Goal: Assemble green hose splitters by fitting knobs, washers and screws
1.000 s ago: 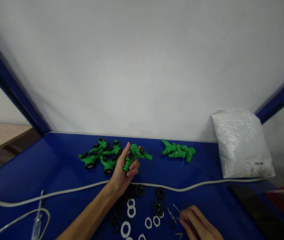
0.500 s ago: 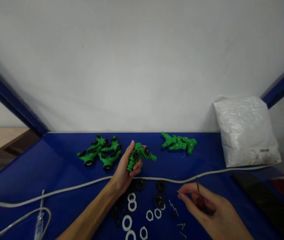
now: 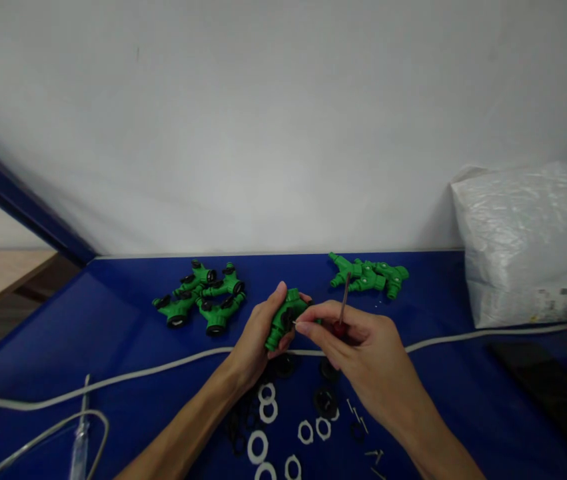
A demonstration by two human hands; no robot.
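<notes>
My left hand point(image 3: 256, 337) is closed around a green Y-shaped hose connector point(image 3: 278, 327) with black valve knobs, held above the table's middle. Between the thumb and forefinger of my right hand point(image 3: 368, 343) is a small metal screw point(image 3: 294, 323), its end at a black knob on the connector. Whether the screw sits inside the hole cannot be made out. A screwdriver point(image 3: 345, 300) with a dark red handle is also tucked in my right hand, shaft pointing up. My right fingers hide the connector's right branch.
Green connectors with black fittings point(image 3: 216, 320) lie at left; bare green ones point(image 3: 363, 277) lie back right. White rings point(image 3: 258, 447), black rings point(image 3: 326, 402) and loose screws point(image 3: 358, 417) are in front. A white cable point(image 3: 163, 366) crosses the table point(image 3: 128, 320). A plastic-wrapped package point(image 3: 528, 247) stands right.
My right hand has moved left and up from above the loose screws to the connector, carrying the screw and screwdriver. My left hand still holds the connector, slightly shifted right.
</notes>
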